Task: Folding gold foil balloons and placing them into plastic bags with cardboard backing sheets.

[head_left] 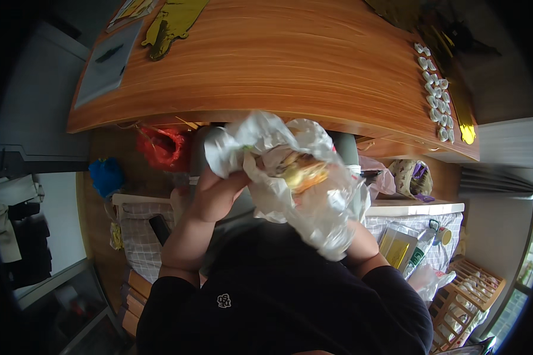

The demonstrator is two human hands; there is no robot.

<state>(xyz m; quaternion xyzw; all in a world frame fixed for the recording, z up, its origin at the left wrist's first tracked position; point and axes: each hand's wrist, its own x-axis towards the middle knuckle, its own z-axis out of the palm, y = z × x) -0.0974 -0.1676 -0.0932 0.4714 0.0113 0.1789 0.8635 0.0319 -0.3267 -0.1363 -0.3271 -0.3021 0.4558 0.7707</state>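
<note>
A crumpled white translucent plastic bag [331, 228] is held up over my lap, just in front of the desk edge. Its mouth gapes, and some gold, brown and orange contents [305, 171] show inside, too smeared to name. My left hand [218, 194] grips the bag's left side, with the fingertips covered by the plastic. On the other side my right forearm [363, 244] reaches up behind the bag, which hides the right hand and its fingers.
A wooden desk [278, 71] spans the front, with several small white curled pieces [437, 97] along its right side and a gold sheet [175, 26] at the far left. Below it hangs a red bag [163, 148]. A clear bottle [419, 254] lies at my right, a dark phone-like object [159, 229] at my left.
</note>
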